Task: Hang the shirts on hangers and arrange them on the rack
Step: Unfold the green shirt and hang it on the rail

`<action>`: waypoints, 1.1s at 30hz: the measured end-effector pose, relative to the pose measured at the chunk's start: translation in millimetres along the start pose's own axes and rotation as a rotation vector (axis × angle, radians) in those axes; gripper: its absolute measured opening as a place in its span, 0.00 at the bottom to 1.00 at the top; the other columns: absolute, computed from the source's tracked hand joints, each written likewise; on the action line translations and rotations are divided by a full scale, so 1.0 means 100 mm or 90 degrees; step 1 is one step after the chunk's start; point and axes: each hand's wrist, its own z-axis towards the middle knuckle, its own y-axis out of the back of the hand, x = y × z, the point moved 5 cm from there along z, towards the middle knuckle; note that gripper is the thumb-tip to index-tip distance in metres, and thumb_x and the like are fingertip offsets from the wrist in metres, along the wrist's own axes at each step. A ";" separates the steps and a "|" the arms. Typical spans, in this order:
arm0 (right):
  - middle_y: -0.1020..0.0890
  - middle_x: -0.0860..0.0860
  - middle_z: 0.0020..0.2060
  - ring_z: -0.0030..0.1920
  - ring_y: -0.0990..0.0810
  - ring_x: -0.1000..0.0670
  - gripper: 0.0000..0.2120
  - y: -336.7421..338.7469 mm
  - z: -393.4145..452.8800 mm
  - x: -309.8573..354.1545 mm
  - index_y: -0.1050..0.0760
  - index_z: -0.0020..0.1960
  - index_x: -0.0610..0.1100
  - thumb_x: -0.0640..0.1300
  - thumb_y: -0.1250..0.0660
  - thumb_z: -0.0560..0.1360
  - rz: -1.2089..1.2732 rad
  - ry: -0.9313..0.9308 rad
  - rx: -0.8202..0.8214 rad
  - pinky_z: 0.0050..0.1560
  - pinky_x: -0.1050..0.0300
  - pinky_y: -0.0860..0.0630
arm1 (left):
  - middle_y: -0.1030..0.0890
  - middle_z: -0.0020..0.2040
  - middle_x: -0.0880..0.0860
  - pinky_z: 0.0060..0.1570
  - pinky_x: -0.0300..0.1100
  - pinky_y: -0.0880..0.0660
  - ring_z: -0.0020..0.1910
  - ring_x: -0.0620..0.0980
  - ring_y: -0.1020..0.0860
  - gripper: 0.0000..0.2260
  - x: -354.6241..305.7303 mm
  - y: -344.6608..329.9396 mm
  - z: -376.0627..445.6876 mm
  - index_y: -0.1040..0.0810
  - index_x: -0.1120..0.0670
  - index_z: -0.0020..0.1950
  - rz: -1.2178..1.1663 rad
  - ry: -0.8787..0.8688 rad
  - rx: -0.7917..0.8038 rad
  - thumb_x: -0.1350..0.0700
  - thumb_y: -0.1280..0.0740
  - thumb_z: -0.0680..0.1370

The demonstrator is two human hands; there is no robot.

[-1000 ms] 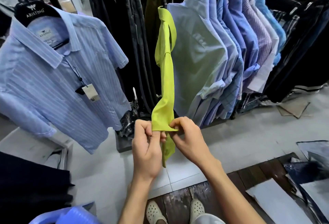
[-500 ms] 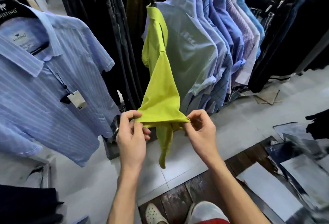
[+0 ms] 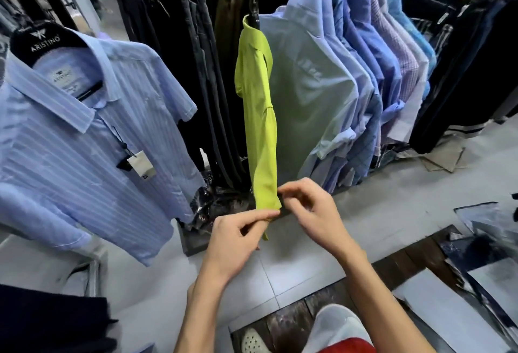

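A lime-green shirt (image 3: 259,117) hangs edge-on from a black hanger (image 3: 254,2) on the rack, its lower hem directly above and between the person's two hands. The left hand (image 3: 235,243) pinches the hem's bottom edge between thumb and fingertips. The right hand (image 3: 311,212) has curled fingers at the hem's right side; whether it actually grips the cloth cannot be told. Half a second ago both hands held the hem spread wide into a triangle; now the cloth has gathered into a narrow vertical strip and the hands sit closer together. Beyond, to the left, hangs a light blue striped shirt (image 3: 84,134) with a tag; to the right, a row of blue shirts (image 3: 364,72) hangs on the rack.
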 end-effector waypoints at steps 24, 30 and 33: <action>0.26 0.49 0.65 0.62 0.23 0.55 0.23 0.11 3.00 0.47 0.26 0.72 0.42 0.51 0.32 0.80 0.044 0.121 0.171 0.69 0.58 0.29 | 0.18 0.54 0.42 0.53 0.39 0.26 0.51 0.40 0.21 0.17 -0.90 0.09 2.20 0.24 0.45 0.67 0.136 0.068 -0.329 0.47 0.30 0.78; 0.27 0.51 0.71 0.72 0.30 0.56 0.17 -0.07 3.25 0.52 0.22 0.68 0.43 0.48 0.34 0.82 0.145 0.164 0.252 0.77 0.53 0.36 | 0.22 0.65 0.54 0.61 0.55 0.26 0.65 0.59 0.25 0.22 -0.96 0.49 2.36 0.28 0.45 0.71 0.417 0.167 -0.413 0.42 0.34 0.78; 0.20 0.49 0.66 0.68 0.24 0.54 0.15 -0.23 3.26 0.61 0.20 0.65 0.42 0.47 0.32 0.81 0.205 0.170 0.256 0.74 0.49 0.32 | 0.20 0.63 0.52 0.60 0.57 0.25 0.64 0.59 0.24 0.19 -1.06 0.70 2.46 0.27 0.44 0.69 0.408 0.164 -0.410 0.43 0.35 0.79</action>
